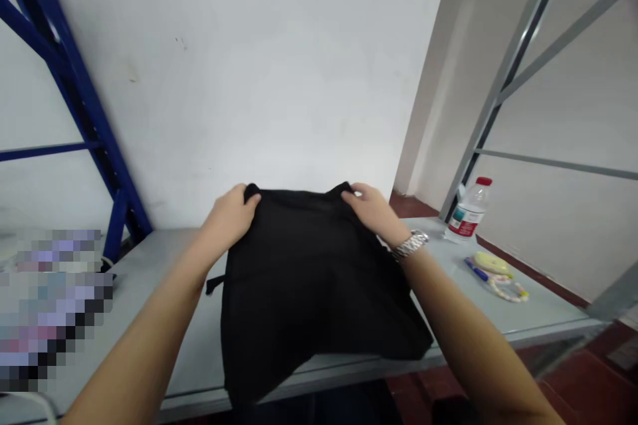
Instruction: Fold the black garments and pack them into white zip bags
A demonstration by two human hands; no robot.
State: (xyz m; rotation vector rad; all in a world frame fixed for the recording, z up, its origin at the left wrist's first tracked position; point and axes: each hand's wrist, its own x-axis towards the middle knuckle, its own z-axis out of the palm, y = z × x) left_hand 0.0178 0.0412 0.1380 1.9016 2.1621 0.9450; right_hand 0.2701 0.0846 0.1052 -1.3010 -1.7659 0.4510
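A black cloth piece (309, 272), perhaps a garment or a bag, hangs spread between my two hands above the grey tabletop. My left hand (232, 212) pinches its upper left corner, thumb in front. At the upper right corner, my right hand (369, 209) grips the fabric between thumb and fingers; a metal watch (411, 244) sits on that wrist. The lower edge drapes over the table's front edge, with the left lower corner drooping furthest. A short black strap sticks out from the cloth's left side. What lies behind the cloth is hidden.
On the grey table (189, 345), a water bottle with a red cap (467, 211) stands at right. Nearby lie a yellow case (491, 263), a blue pen (476, 269) and a beaded loop (508, 290). Blurred items occupy the left. Blue posts (84, 93) and grey posts flank the white wall.
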